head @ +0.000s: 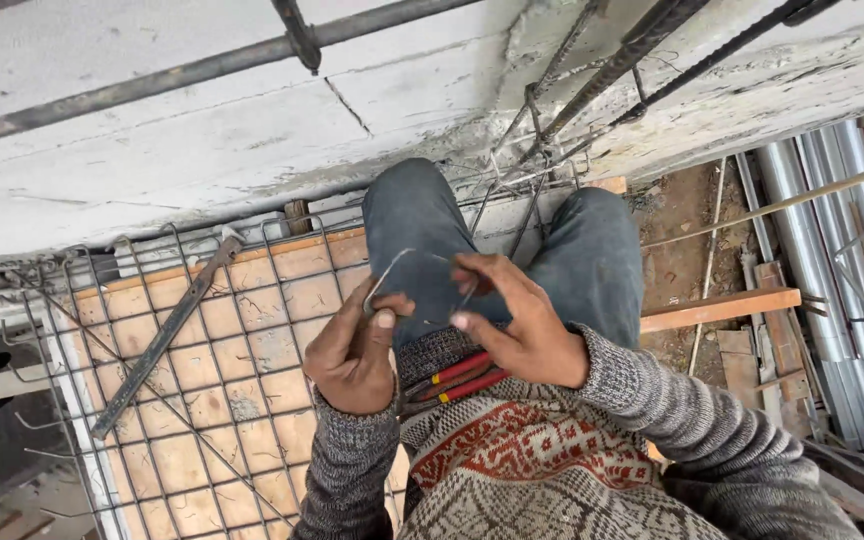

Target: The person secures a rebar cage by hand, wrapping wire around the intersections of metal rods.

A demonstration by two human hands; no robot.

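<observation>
My left hand (354,352) and my right hand (514,322) are close together over my knees, both pinching a thin bent piece of binding wire (388,270). The wire curves up from the left fingers and runs across to the right fingertips. Red-handled pliers (457,378) lie in my lap, just under both hands. I wear dark jeans and a patterned grey and red sweater.
A rebar grid (202,370) lies over plywood formwork on the left, with a long flat steel bar (162,340) resting on it. Ribbed rebars (152,85) run overhead along a concrete beam. At right, far below, lie metal pipes (832,240) and wooden planks (722,308).
</observation>
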